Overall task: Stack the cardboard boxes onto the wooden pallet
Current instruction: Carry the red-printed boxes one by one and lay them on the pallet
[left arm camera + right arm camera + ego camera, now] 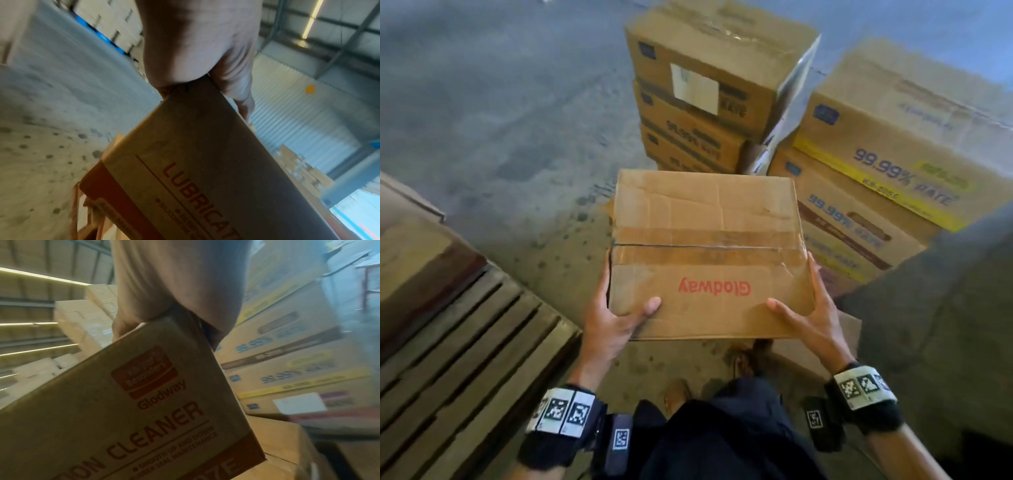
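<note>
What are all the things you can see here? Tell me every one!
Glodway box: one, brown with red letters, held above the floor.
Far stack: at least three brown boxes, straight ahead.
Right stack: several brown boxes with yellow and brown stripes, at the right.
Wooden pallet: one, brown slats, on the floor at the left.
Floor: grey, spotted concrete.
Wristbands: two, black with checkered tags.
Left hand: grips the box's near left corner.
Right hand: grips its near right corner.

Creased matt cardboard box (705, 240), glossy tape (698, 251)
</note>
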Demonstrator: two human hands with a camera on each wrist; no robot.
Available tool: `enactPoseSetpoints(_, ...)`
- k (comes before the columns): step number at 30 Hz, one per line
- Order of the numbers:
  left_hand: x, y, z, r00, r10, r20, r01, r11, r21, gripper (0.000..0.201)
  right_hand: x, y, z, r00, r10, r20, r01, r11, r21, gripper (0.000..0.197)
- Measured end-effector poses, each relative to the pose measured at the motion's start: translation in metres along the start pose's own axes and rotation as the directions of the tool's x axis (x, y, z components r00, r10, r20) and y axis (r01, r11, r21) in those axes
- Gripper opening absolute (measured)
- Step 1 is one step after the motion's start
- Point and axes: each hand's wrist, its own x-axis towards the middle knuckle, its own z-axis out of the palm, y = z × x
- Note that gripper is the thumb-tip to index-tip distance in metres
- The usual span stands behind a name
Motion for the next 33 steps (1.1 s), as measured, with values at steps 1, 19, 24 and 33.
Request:
enactPoseSetpoints(1,-0.004,-0.001,-0.013,0.998,0.002,-0.057,-0.003,1.000,-0.014,0.099,0.009,-0.013,0.009,0.999,-0.027,0.035,0.028,1.000,-0.015,0.111)
enactPoseSetpoints(19,-0.123,0.012,-0.114,0.603,-0.098,-0.792,0.161,0.987,0.000,0.122,0.083,-0.180,0.183,0.655,-0.350,0.670,0.493,0.870,-0.028,0.115)
enactPoseSetpoints(24,-0.158,0.013,-0.116,0.454,-0.113,-0.884,0.216,0.976,-0.014,0.120,0.073,-0.197,0.220,0.477,-0.364,0.800,0.531,0.845,0.068,0.117)
enactPoseSetpoints(33,-0.208,-0.005,-0.122,0.240,-0.229,-0.943,0.267,0.950,-0.163,0.120,0.045,-0.206,0.287,0.301,-0.322,0.897,0.608,0.790,0.080,0.111)
